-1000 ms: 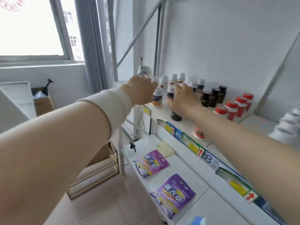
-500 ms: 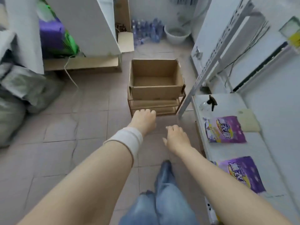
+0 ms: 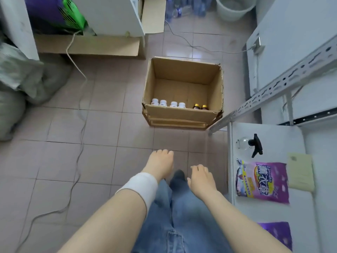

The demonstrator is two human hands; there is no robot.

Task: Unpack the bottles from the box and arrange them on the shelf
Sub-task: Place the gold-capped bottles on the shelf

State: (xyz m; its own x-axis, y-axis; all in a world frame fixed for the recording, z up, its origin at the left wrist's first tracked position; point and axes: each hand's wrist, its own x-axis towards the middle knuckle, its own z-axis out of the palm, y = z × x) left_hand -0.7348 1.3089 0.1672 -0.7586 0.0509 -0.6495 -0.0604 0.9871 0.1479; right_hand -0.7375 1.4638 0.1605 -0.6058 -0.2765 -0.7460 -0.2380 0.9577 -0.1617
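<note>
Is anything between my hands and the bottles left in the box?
Only the box's near wall: the bottles stand just behind it, so the left hand and right hand must reach over it. The box top is open; bare floor lies between.

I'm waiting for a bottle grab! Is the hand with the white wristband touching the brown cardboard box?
Apart. The head view shows pink floor tiles lying plainly between the wristbanded left hand and the brown cardboard box.

Box [image 3: 182, 114] open on top, shelf strut [image 3: 273, 88] just right
</note>
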